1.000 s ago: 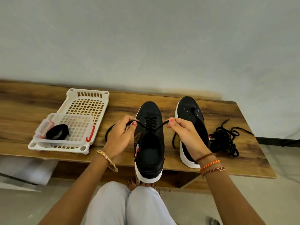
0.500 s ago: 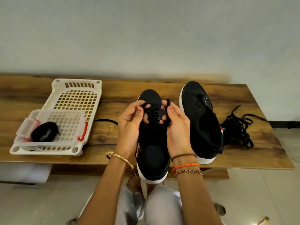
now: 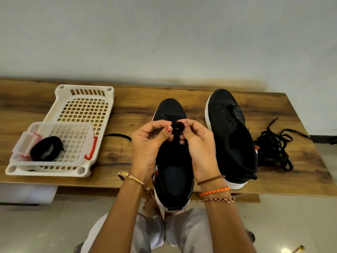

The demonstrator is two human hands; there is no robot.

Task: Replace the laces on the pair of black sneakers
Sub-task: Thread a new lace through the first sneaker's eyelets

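Lace (image 3: 176,126) now bunched into a small loop over near sneaker (image 3: 173,161), no longer stretched apart; pinched by left hand (image 3: 147,143) and right hand (image 3: 198,145); probably knotting.

One black sneaker (image 3: 173,172) overhangs the bench's near edge, lace (image 3: 177,126) looped above; its unlaced mate (image 3: 231,136) lies beside.

Bare bench (image 3: 127,115) between basket (image 3: 60,128), sneaker (image 3: 171,110)

White basket (image 3: 60,114) w/ clear box (image 3: 85,128) on wooden bench (image 3: 127,99).
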